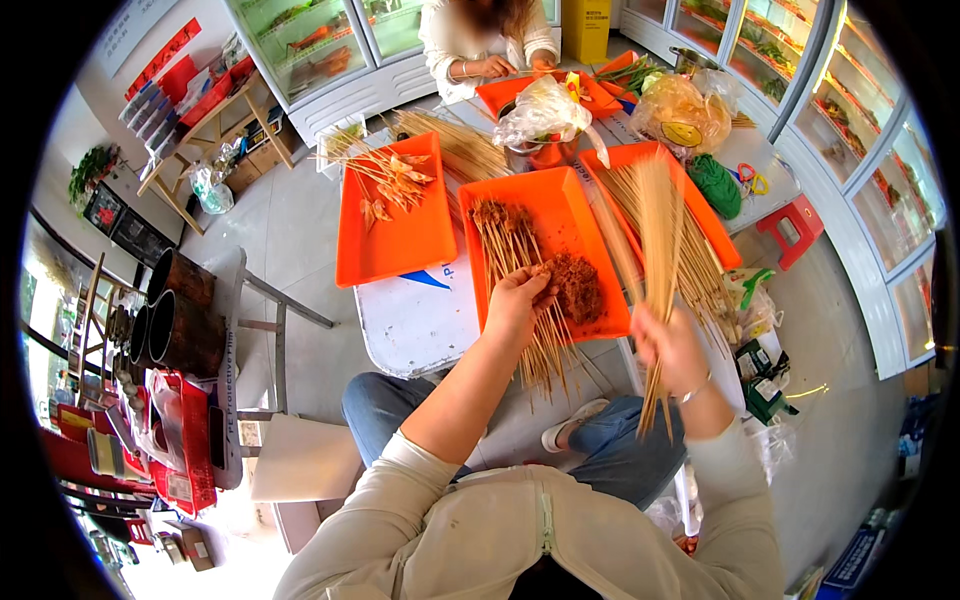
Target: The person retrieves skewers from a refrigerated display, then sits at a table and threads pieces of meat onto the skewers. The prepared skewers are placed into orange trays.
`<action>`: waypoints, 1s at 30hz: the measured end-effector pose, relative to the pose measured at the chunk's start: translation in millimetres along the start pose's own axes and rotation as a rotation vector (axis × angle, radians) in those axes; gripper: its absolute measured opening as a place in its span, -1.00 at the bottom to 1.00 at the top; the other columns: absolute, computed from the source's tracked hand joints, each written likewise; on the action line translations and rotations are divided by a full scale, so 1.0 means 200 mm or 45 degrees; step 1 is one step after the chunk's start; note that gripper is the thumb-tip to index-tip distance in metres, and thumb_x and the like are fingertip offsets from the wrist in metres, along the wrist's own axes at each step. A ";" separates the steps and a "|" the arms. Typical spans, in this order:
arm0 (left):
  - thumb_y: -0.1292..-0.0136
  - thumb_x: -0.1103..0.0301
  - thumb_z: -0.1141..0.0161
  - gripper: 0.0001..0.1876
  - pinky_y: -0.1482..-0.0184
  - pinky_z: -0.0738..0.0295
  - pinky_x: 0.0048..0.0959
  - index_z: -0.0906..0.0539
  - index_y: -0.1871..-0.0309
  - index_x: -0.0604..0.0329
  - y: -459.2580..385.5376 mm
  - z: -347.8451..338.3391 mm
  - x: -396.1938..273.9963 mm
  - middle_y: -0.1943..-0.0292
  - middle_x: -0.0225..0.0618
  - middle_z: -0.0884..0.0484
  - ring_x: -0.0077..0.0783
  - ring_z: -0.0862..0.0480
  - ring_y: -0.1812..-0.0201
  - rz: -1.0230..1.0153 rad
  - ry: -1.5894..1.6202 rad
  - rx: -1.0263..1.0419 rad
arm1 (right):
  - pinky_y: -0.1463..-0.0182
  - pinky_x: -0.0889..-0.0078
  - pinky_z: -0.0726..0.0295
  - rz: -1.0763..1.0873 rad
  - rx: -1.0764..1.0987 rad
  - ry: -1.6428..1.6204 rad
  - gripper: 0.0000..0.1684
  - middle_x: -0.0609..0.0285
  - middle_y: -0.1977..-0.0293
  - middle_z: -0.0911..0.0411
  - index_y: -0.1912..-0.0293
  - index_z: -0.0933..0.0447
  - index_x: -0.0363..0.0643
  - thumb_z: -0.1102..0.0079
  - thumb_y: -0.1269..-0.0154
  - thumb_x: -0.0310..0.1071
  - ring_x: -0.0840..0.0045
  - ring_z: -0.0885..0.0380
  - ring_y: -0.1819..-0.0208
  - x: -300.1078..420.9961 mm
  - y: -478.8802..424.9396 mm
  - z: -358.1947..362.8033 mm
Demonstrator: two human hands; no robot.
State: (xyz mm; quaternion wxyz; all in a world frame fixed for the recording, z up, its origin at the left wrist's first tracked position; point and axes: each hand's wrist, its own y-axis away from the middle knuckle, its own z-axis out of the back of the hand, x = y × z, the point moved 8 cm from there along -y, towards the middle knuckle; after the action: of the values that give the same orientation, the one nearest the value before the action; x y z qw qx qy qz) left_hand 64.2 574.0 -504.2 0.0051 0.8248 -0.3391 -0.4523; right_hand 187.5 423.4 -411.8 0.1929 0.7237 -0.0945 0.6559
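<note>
My right hand [666, 341] grips a thick bundle of bare bamboo skewers [658, 232], held upright and blurred at its upper end. My left hand [523, 295] is pinched together at the edge of a loose pile of shredded reddish-brown food [576, 285]; whether anything sits between its fingertips is hidden. That pile lies in the middle orange tray [551, 191]. Beside it, partly under my left wrist, are several loaded skewers [501, 244] with brown food on their far ends, their bare ends sticking out over the tray's near edge.
The left orange tray [394, 251] holds skewers with pale orange pieces [405, 184]. More bare skewers [697, 277] lie across the right orange tray [724, 244]. Behind are a pot with a plastic bag [544, 116], green netting [714, 186] and scissors [752, 180]. A person [487, 45] sits opposite.
</note>
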 end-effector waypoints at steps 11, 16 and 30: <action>-0.18 0.53 -0.02 -0.88 0.30 -0.44 -0.61 -0.52 0.22 0.26 0.05 -0.05 -0.03 0.37 -0.41 -0.54 -0.57 -0.52 0.37 -0.128 -0.023 -0.005 | 0.75 0.78 -0.08 -0.099 -0.106 -0.150 -0.78 0.38 0.72 -0.26 0.17 -0.38 -0.36 0.07 -0.18 -0.48 0.82 -0.16 0.77 -0.35 0.30 -0.14; -0.17 0.56 -0.01 -0.88 0.32 -0.47 -0.60 -0.51 0.24 0.27 0.07 -0.06 -0.05 0.37 -0.42 -0.53 -0.57 -0.52 0.36 -0.168 -0.098 -0.005 | 0.77 0.76 -0.09 -0.101 -0.130 -0.114 -0.81 0.35 0.74 -0.27 0.19 -0.36 -0.33 0.04 -0.15 -0.50 0.79 -0.18 0.79 -0.37 0.32 -0.16; -0.22 0.45 -0.01 -0.93 0.28 -0.44 -0.61 -0.49 0.33 0.23 0.12 -0.07 -0.08 0.41 -0.48 -0.51 -0.61 -0.51 0.35 -0.316 -0.333 0.039 | 0.78 0.73 -0.12 -0.115 -0.191 -0.143 -0.86 0.30 0.73 -0.28 0.38 -0.21 -0.19 0.03 -0.10 -0.55 0.75 -0.19 0.80 -0.38 0.35 -0.16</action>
State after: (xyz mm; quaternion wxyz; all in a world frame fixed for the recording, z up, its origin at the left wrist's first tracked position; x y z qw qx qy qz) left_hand 54.6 560.8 -476.1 -0.1074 0.7945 -0.2394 -0.5477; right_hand 122.3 362.6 -474.3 0.2703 0.7463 -0.1212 0.5960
